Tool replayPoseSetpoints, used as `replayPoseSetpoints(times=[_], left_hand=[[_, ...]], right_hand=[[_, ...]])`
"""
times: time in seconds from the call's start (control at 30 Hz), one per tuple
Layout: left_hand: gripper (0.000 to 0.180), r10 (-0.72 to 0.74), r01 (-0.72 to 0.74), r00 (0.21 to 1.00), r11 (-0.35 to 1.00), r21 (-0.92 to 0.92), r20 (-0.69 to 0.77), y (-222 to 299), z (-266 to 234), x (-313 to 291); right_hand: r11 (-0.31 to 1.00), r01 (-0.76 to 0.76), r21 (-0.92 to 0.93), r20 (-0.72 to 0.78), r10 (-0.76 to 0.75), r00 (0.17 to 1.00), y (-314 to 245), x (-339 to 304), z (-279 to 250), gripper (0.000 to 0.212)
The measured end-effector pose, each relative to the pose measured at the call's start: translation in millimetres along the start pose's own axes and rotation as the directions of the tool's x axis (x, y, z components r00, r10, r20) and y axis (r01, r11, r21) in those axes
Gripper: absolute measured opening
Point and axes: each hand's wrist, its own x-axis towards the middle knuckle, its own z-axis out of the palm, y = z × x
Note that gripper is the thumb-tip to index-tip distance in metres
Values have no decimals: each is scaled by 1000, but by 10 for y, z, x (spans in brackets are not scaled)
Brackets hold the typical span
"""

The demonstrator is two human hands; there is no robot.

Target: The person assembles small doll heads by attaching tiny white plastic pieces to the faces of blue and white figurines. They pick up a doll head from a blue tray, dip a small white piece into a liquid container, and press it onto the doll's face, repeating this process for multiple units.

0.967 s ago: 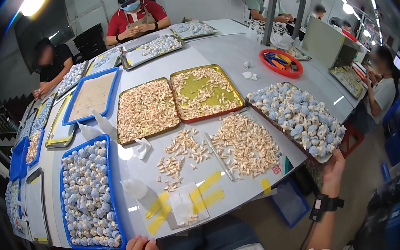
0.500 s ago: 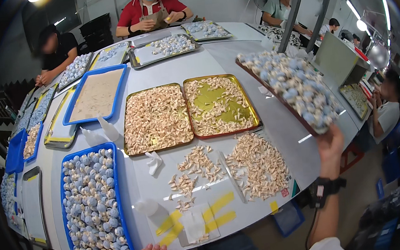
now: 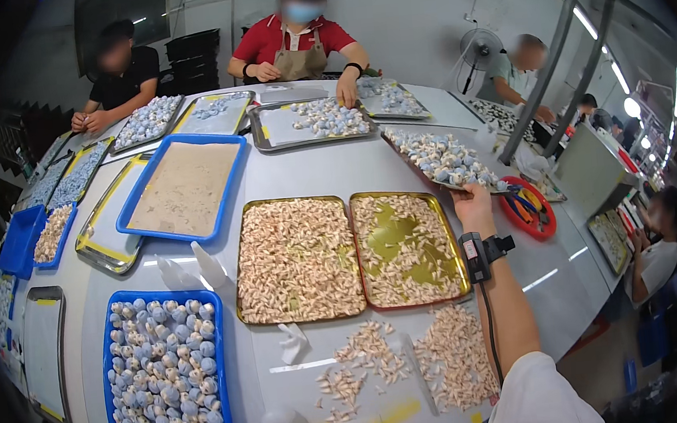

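My right hand [image 3: 475, 204] reaches far across the table, its fingers closed on the near end of a shallow tray [image 3: 409, 160]. Small round blue-and-white pieces [image 3: 448, 156] are heaped on that tray, which is near the table's far right part. Below my forearm, pale pointed pieces [image 3: 457, 354] lie loose on the tabletop. Two gold trays stand left of my arm: the left tray [image 3: 240, 297] is thickly covered with pale pieces, while the right tray [image 3: 394, 244] shows bare metal in its middle. My left hand is out of the picture.
A blue tray [image 3: 222, 342] of round pieces stands at lower left, a blue tray [image 3: 125, 224] of sandy material behind it. White bottles [image 3: 211, 265] stand between. A red basket [image 3: 547, 231] sits right of my hand. Metal posts [image 3: 548, 60] rise beyond; a co-worker in red [image 3: 300, 46] sits opposite.
My right hand has carried the tray away from me and leftward, lowering it toward the far table. My left hand has left the picture. The person in red now reaches into a tray.
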Motion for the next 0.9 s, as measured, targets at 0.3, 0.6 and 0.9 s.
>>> replayPoseSetpoints(times=[0.3,0.6,0.9], left_hand=[[39,31,-32,999,996,82,16,-11,9,10],[38,-7,7,1000,999,35,-25,-3,43,82],[36,-15,18,998,999,39,-68,-11,90,23]], right_hand=[[423,421,-802,383,-176,907,295,418,92,42],[-387,664,-640,750,-124,650,81,69,186,47],[487,395,-779,627,631,457,1141,-1302,1747,35]])
